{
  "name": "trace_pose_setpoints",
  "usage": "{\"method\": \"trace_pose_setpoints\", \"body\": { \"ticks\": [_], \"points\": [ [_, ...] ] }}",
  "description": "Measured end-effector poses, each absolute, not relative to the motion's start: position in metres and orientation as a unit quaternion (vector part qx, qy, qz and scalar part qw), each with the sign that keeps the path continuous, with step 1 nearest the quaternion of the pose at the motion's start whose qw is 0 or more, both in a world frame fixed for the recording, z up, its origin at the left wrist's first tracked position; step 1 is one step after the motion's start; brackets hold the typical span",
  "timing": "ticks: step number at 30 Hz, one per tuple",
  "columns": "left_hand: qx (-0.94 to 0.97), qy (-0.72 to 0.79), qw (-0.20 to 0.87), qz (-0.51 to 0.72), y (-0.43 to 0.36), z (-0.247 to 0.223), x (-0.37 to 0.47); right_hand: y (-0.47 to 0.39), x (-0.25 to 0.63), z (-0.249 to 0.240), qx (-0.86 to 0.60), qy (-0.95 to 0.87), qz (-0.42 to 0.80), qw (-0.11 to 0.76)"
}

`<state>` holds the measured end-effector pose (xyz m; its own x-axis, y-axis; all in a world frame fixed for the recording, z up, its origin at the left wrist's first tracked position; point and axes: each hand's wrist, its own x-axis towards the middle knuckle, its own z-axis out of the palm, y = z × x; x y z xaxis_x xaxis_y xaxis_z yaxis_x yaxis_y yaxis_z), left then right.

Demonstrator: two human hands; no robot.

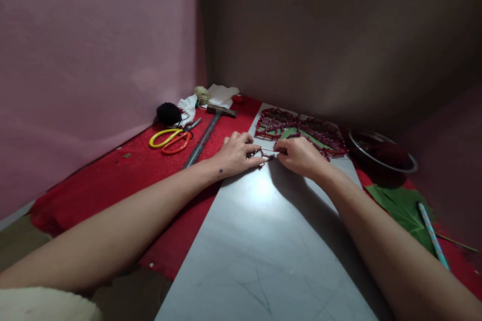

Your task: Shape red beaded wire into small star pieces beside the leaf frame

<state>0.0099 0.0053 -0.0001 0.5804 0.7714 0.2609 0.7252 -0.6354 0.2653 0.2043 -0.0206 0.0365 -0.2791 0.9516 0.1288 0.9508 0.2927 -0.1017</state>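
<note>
A white board carries string art: dark red thread is wound round nails in a leaf-like pattern at its far end. My left hand rests at the board's left edge, fingers apart, thumb and forefinger beside a small group of nails wound with dark thread. To the right, my right hand is closed in a pinch on a dark red thread, which runs taut leftward to those nails. Its fingertips are partly hidden.
On the red cloth at left lie a hammer, scissors, a black yarn ball, a cream ball and white paper. At right are a metal bowl, a green leaf and a pale blue pen-like stick. Walls stand close behind.
</note>
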Motion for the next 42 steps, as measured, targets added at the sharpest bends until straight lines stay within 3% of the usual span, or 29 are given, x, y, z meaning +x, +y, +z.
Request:
{"method": "trace_pose_setpoints", "body": {
  "ticks": [20,32,38,42],
  "points": [
    [0.881,0.436,0.076,0.167,0.001,0.002,0.012,-0.016,0.184,0.036,-0.661,-0.75,-0.011,0.021],
    [0.879,0.432,0.062,0.19,0.003,-0.003,0.011,-0.025,0.194,0.037,-0.635,-0.756,0.038,0.157],
    [0.876,0.437,0.075,0.189,0.002,-0.003,0.012,-0.008,0.194,0.041,-0.698,-0.704,0.02,0.128],
    [0.859,0.46,0.14,0.177,0.003,0.01,0.008,0.004,0.184,0.045,-0.712,-0.697,-0.045,0.076]
  ]
}}
